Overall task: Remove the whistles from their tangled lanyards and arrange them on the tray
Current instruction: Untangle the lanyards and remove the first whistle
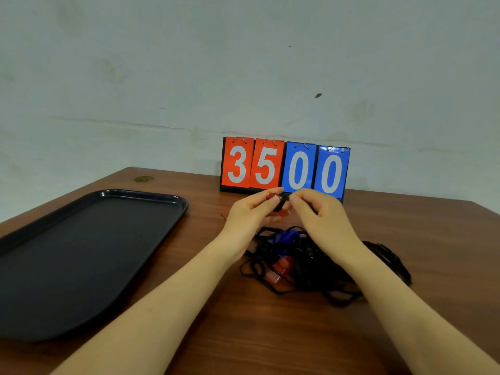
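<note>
A tangle of black lanyards (332, 269) lies on the wooden table, right of centre. A blue whistle (287, 236) and two red whistles (284, 262) sit inside the tangle. Above the pile, my left hand (251, 212) grips a red whistle (270, 196), mostly hidden by the fingers. My right hand (316, 212) pinches the black lanyard clip (284, 197) joined to that whistle. The black tray (89, 255) lies flat on the left and holds nothing.
A flip scoreboard (285, 169) reading 3500 stands at the back of the table against the pale wall. The table's (243, 334) far edge runs just behind it.
</note>
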